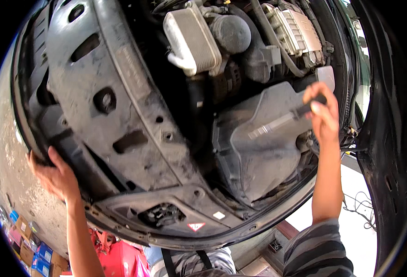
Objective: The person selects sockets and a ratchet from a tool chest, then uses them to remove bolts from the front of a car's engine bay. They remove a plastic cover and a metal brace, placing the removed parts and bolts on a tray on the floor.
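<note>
I am leaning over the open engine bay of a car. My right hand [324, 111] is closed around the dark handle of a slim tool with a metal shaft [277, 125]. Motion blur smears the shaft, and its exact kind cannot be made out. Beneath it lies a large grey-black plastic box-shaped housing [263, 157]; whether the tip touches it is unclear. At the car's front edge, my left hand [58, 177] rests on the bumper [35, 138], thumb apart from the fingers, holding no loose object.
A long dusty plastic panel [120, 101] runs across the car's front. Farther back sit a ribbed metal cooler [192, 41], a round black canister [231, 33] and a light-coloured engine part [298, 30]. Boxes [42, 258] stand on the floor at lower left. The raised hood [388, 138] stands at right.
</note>
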Demonstrator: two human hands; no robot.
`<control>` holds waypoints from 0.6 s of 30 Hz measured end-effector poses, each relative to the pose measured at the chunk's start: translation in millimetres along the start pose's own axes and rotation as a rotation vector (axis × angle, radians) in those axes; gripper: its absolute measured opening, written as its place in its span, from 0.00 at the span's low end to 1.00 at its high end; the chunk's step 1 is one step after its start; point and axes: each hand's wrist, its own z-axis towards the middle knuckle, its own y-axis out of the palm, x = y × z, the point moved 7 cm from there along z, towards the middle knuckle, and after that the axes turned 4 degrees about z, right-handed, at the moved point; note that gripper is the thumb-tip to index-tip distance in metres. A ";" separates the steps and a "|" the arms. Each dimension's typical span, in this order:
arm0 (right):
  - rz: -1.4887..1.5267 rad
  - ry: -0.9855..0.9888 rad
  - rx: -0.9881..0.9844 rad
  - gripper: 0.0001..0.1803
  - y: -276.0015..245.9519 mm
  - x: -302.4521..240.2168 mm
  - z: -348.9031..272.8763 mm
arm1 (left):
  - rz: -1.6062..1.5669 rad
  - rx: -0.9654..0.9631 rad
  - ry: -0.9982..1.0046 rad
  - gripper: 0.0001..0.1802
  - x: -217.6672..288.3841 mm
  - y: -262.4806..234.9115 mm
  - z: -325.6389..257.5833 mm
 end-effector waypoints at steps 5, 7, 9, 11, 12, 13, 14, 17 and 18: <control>0.358 0.164 0.213 0.28 -34.7 43.5 -41.2 | -0.012 -0.060 -0.007 0.34 -2.5 5.4 -2.2; 0.358 0.175 0.280 0.29 -47.9 47.9 -46.4 | 0.001 -0.062 0.029 0.33 -8.6 11.4 -2.9; 0.308 0.135 0.340 0.28 -58.6 42.3 -41.5 | 0.098 -0.097 0.046 0.33 -15.2 10.5 -2.9; 0.308 0.077 0.357 0.26 -77.1 34.0 -35.1 | 0.157 -0.097 0.044 0.33 -8.8 7.2 -1.1; 0.258 0.048 0.385 0.26 -87.6 29.2 -29.6 | 0.150 -0.103 -0.014 0.33 -12.3 10.0 -1.5; 0.207 0.017 0.412 0.25 -96.3 22.0 -24.3 | 0.142 -0.109 -0.073 0.33 -21.4 12.7 -1.7; 0.142 0.016 0.386 0.23 -99.5 17.0 -15.8 | 0.250 -0.073 0.051 0.33 -20.0 12.8 3.1; -0.161 0.017 0.351 0.22 -103.6 8.4 9.5 | 0.063 0.024 0.183 0.33 3.7 11.7 10.8; -0.246 0.027 0.329 0.22 -100.6 7.1 17.1 | 0.051 -0.046 0.048 0.30 23.2 2.1 6.1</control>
